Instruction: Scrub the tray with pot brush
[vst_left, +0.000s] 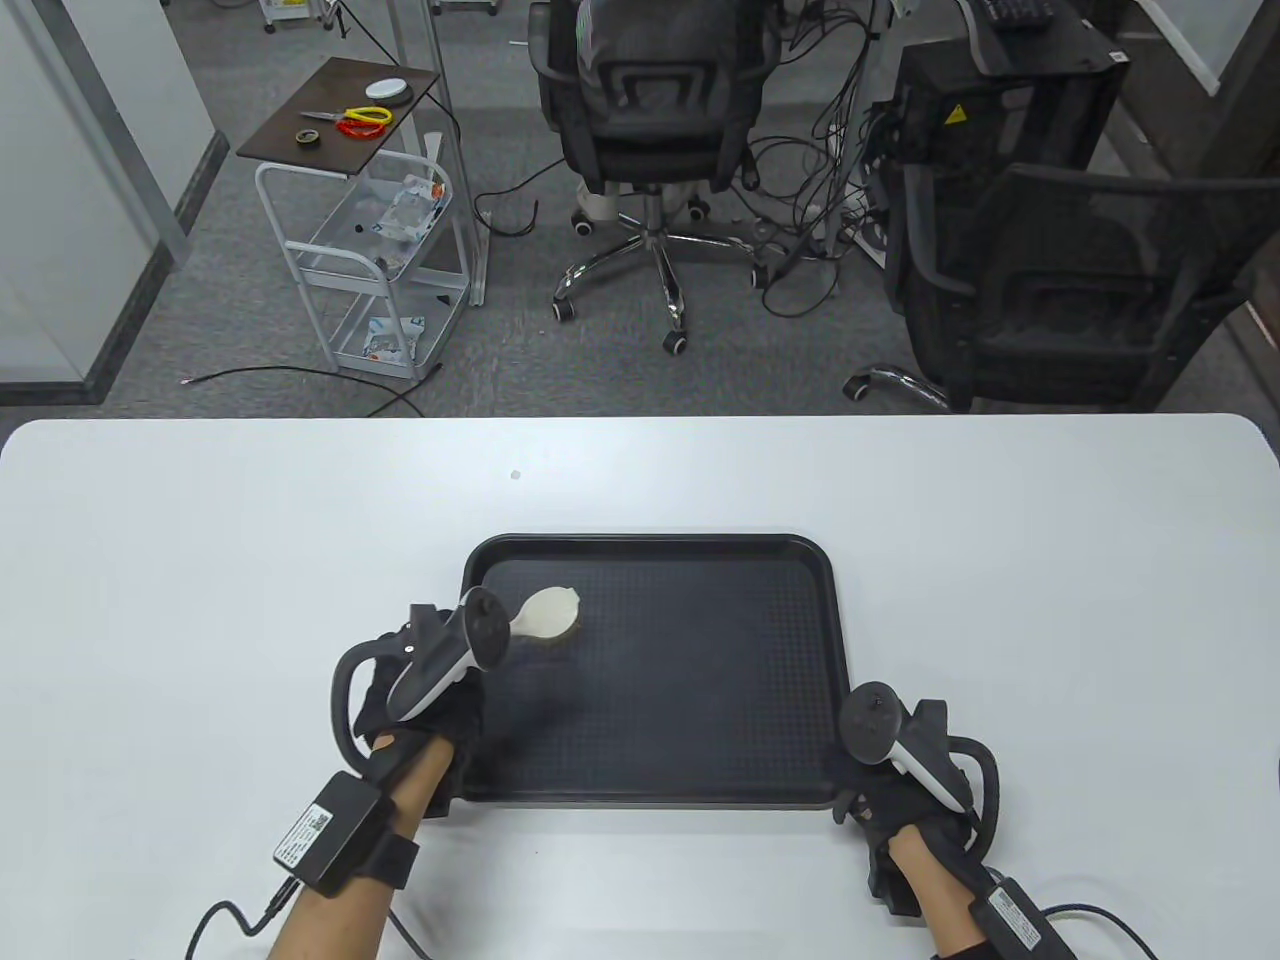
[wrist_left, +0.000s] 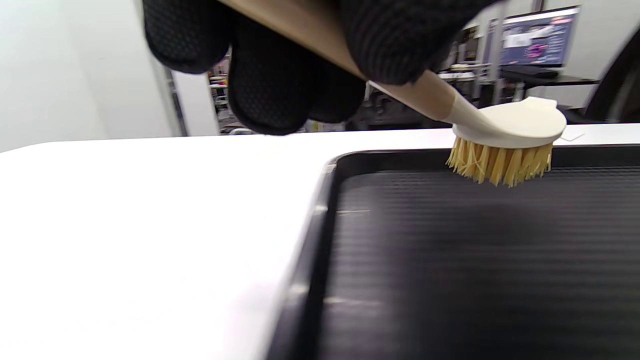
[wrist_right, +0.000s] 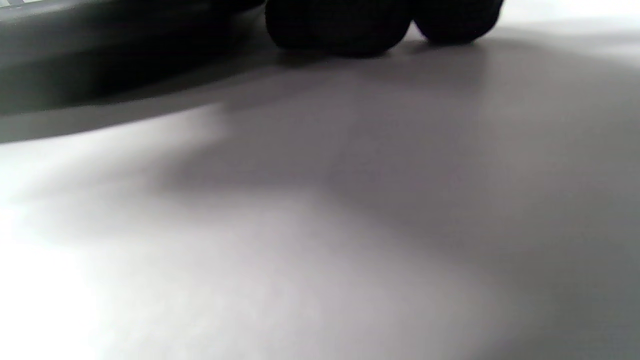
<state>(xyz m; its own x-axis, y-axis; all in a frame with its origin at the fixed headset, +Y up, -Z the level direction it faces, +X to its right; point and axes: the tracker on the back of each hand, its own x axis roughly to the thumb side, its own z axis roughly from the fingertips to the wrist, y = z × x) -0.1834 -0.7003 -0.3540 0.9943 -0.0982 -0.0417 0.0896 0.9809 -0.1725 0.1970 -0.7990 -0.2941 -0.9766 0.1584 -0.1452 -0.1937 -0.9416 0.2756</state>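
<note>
Tray (vst_left: 800, 560) holds pot brush (vst_left: 548, 612), left hand (vst_left: 420, 690) fingers gripping it; right hand (vst_left: 905, 780) fingers' state unclear.

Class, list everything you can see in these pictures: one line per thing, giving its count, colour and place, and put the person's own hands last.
tray: one, black, on the table's near middle.
pot brush: one, cream head, yellow bristles, wooden handle; head over the tray's far-left part, bristles down.
table: one, white, fills the near half of the table view.
office chairs: two, black, on the floor beyond the table.
cart: one, white frame with a dark top, far left on the floor.
left hand: one, black glove, grips the brush handle at the tray's left edge.
right hand: one, black glove, at the tray's near-right corner, fingers on the table.
</note>
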